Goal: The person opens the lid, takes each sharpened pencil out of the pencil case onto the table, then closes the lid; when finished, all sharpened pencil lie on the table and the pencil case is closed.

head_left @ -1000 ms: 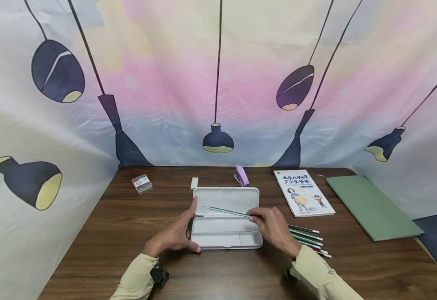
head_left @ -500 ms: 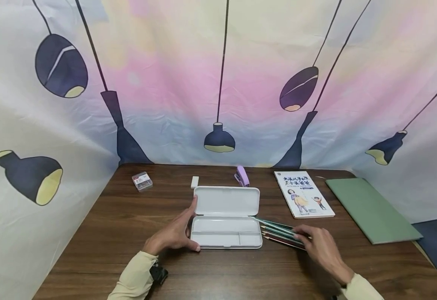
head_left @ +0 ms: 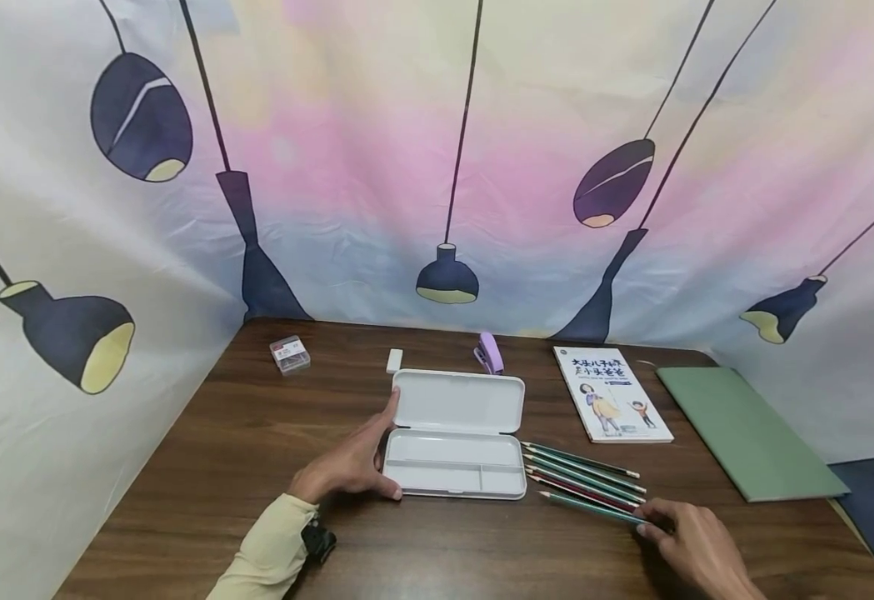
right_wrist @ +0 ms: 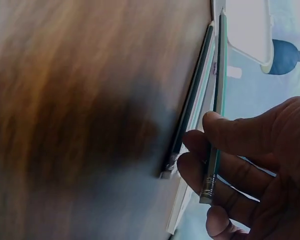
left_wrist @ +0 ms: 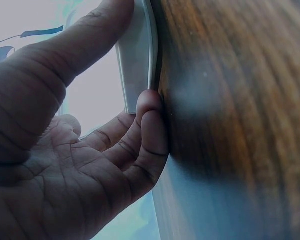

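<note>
An open white pencil case (head_left: pixel 455 477) lies flat on the table, its lid (head_left: pixel 457 402) tipped back and its compartments bare. My left hand (head_left: pixel 352 460) holds the case's left side, thumb at the near corner and forefinger up by the lid. Up close in the left wrist view, curled fingers (left_wrist: pixel 152 130) meet the case's edge. Right of the case, my right hand (head_left: pixel 695 542) pinches a green pencil (head_left: pixel 586 506) near its eraser end, point toward the case. Beyond it several pencils (head_left: pixel 582 473) lie side by side, tips close to the case's right edge.
Behind the case are a white eraser (head_left: pixel 395 361) and a purple stapler (head_left: pixel 489 354). A small clear box (head_left: pixel 290 355) sits at the back left. To the right lie a picture-covered book (head_left: pixel 612 394) and a green folder (head_left: pixel 751 433). A printed cloth hangs behind the table.
My right hand has gone from over the case to the pencils, then nearer me and further right, with a green pencil now apart from the row. The left hand stays at the case.
</note>
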A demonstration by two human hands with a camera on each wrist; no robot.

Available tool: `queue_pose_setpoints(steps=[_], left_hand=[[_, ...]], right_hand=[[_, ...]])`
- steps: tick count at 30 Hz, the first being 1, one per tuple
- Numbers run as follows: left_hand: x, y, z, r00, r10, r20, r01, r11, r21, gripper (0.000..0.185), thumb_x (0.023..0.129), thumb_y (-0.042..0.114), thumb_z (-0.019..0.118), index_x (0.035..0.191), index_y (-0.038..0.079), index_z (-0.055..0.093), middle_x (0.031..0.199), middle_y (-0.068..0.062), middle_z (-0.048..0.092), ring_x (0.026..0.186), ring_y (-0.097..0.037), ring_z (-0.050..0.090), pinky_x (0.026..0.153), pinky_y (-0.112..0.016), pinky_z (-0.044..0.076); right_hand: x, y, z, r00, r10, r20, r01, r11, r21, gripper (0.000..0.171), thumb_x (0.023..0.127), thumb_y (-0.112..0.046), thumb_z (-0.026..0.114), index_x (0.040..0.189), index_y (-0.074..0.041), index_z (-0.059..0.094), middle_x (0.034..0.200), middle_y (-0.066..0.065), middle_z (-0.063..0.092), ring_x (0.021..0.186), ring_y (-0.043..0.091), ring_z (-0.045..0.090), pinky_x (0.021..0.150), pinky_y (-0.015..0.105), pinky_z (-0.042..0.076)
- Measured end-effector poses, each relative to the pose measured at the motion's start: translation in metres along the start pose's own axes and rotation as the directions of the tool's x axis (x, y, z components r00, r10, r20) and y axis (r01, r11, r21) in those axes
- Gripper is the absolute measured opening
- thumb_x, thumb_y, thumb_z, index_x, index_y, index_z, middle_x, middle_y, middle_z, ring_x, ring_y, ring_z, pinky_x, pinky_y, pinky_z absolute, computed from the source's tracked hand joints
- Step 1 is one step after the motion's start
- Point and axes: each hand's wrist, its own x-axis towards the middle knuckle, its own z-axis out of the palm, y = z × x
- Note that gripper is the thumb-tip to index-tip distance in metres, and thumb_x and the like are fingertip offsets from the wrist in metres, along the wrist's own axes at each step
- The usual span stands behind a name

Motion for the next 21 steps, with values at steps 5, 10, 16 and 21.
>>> queue_pose_setpoints(steps=[5, 10, 16, 21], left_hand=[[0.001, 0.0, -0.002, 1.0, 0.0, 0.001, 0.0, 1.0, 0.012, 0.135, 0.051, 0.024, 0.09, 0.147, 0.014, -0.005, 0.125, -0.02, 0.043, 0.114, -0.028, 0.042, 0.096, -0.046, 0.03], [0.001, 0.0, -0.001, 1.0, -0.003, 0.006, 0.003, 1.0, 0.01, 0.136, 0.05, 0.025, 0.09, 0.146, 0.013, -0.006, 0.125, -0.019, 0.042, 0.109, -0.026, 0.042, 0.094, -0.044, 0.032], [0.0, 0.001, -0.002, 1.0, -0.003, 0.004, 0.003, 1.0, 0.01, 0.136, 0.05, 0.023, 0.09, 0.146, 0.013, -0.006, 0.125, -0.018, 0.042, 0.107, -0.026, 0.044, 0.092, -0.044, 0.034], [-0.001, 0.001, -0.001, 1.0, -0.005, 0.003, 0.005, 1.0, 0.002, 0.135, 0.051, 0.023, 0.089, 0.146, 0.014, -0.006, 0.127, -0.019, 0.041, 0.111, -0.027, 0.043, 0.093, -0.044, 0.034]], right_hand=[[0.003, 0.002, 0.005, 1.0, 0.026, 0.01, -0.026, 0.999, -0.026, 0.015, 0.07, -0.017, 0.077, 0.081, -0.019, 0.067, 0.083, 0.004, 0.065, 0.072, 0.022, 0.06, 0.061, 0.044, 0.045], [0.002, 0.001, 0.012, 1.0, 0.024, -0.015, -0.024, 1.0, -0.017, 0.016, 0.067, -0.014, 0.078, 0.078, -0.018, 0.066, 0.079, -0.002, 0.064, 0.072, 0.019, 0.06, 0.064, 0.043, 0.045], [0.004, -0.003, 0.012, 1.0, 0.005, -0.021, -0.005, 1.0, 0.003, 0.017, 0.067, -0.013, 0.078, 0.079, -0.018, 0.067, 0.077, -0.005, 0.063, 0.069, 0.014, 0.059, 0.063, 0.039, 0.045], [0.008, -0.015, 0.007, 0.997, -0.042, -0.064, 0.043, 0.999, 0.017, 0.019, 0.066, -0.013, 0.079, 0.081, -0.018, 0.067, 0.08, -0.004, 0.065, 0.072, 0.016, 0.06, 0.064, 0.039, 0.046]])
